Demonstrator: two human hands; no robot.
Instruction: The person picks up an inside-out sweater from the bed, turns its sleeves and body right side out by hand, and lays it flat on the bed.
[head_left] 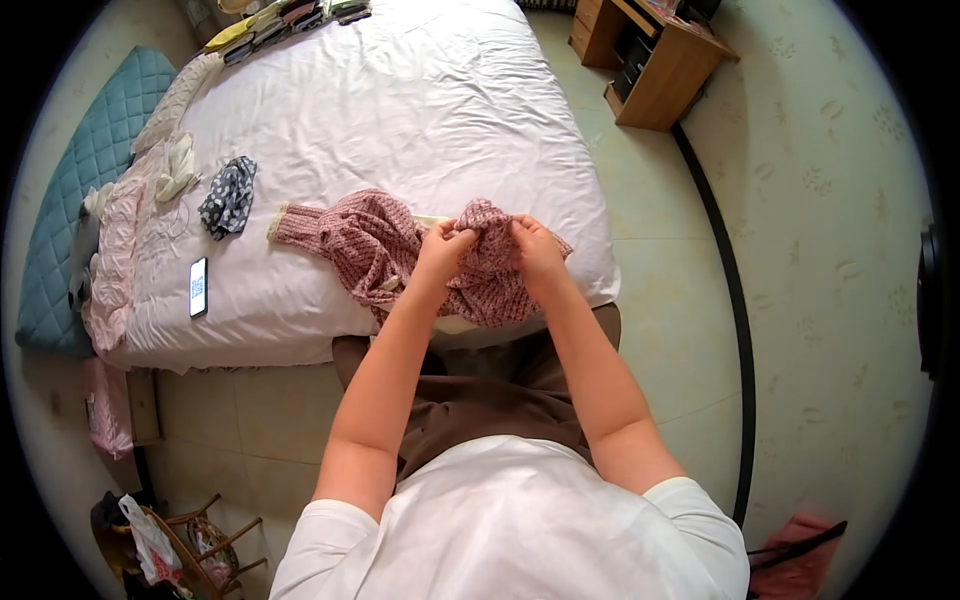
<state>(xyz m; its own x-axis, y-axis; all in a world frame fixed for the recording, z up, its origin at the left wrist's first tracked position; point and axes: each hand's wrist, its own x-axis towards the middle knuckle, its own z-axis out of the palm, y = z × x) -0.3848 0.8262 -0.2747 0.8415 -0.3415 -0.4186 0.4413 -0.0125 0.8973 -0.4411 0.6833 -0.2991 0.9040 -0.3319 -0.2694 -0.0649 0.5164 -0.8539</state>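
A pink knitted sweater [375,240] lies bunched at the near edge of the bed, one sleeve with a pale cuff stretched out to the left. My left hand [446,252] pinches a fold of its knit near the middle. On the other side of that fold, my right hand [536,250] grips the knit with its fingers closed. Between both hands the fabric is gathered and raised a little. Part of the sweater hangs toward my lap, and my forearms hide some of it.
On the white-sheeted bed [430,110] lie a phone [199,288] with a lit screen and a dark patterned cloth [229,198]. Folded clothes [270,30] line the far edge. A teal quilted headboard [95,210] stands left, a wooden desk [665,75] far right.
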